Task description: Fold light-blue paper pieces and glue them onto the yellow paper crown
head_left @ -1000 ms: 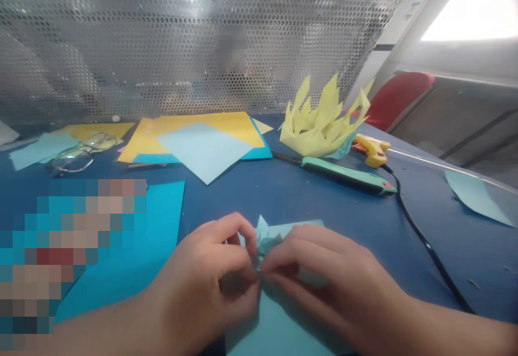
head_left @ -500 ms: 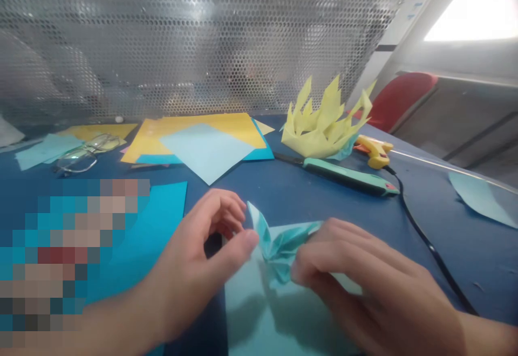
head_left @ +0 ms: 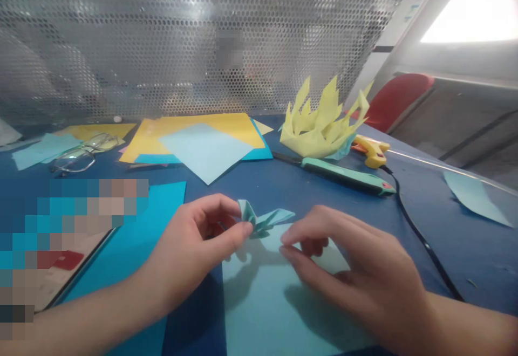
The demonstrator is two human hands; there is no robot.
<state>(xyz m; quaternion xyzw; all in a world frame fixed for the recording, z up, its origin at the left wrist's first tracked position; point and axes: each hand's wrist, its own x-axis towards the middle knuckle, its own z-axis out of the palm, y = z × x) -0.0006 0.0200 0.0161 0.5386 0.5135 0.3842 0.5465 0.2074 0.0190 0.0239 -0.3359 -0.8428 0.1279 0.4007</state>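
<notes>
My left hand (head_left: 202,237) pinches a folded light-blue paper piece (head_left: 263,220) between thumb and fingers. Its pointed, pleated flaps spread to the right, above a light-blue sheet (head_left: 259,313) lying on the table. Just right of that piece is my right hand (head_left: 356,269), apart from it, its thumb and index tips close together with a small gap and nothing visible between them. The other fingers of this hand curl inward.
Behind lie yellow and blue sheets (head_left: 194,121) topped by a pale-blue square (head_left: 206,151), and glasses (head_left: 81,159). Farther right are a yellow paper crown-like form (head_left: 315,135), a green-handled tool (head_left: 348,175), a yellow tool (head_left: 372,151) with a black cord (head_left: 421,242), and a paper scrap (head_left: 475,197).
My right hand has let go of the folded paper and drawn slightly away. My left hand now grips the piece, which sits a little farther left and higher.
</notes>
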